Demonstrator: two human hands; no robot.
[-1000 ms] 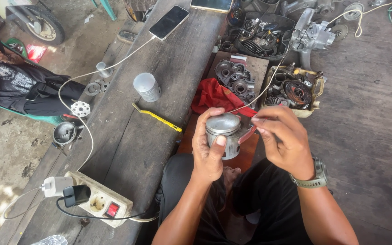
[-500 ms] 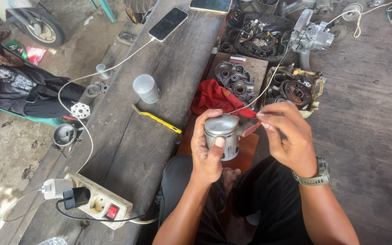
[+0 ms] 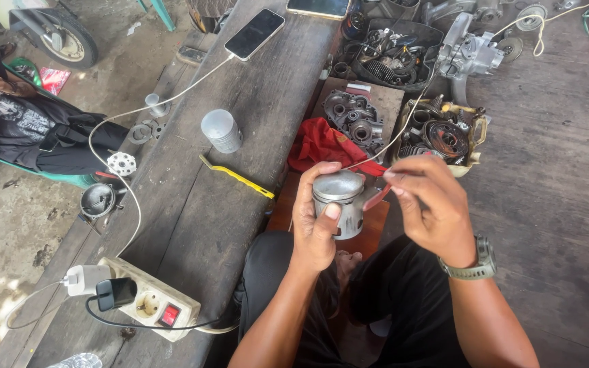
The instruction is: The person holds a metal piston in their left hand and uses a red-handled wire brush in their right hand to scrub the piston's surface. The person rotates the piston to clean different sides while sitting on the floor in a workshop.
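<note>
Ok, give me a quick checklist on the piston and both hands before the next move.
1. Left hand wrapped around the piston, thumb on its skirt: ok.
2. Piston upright, crown facing up: ok.
3. Right hand pinching a small reddish tool against the piston's side: ok.
4. Tool tip seated in a ring groove: cannot tell, too small.
5. White cord running just behind the piston, possibly touching the fingers: cannot tell.
6. Red rag lying apart, behind the piston: ok.
</note>
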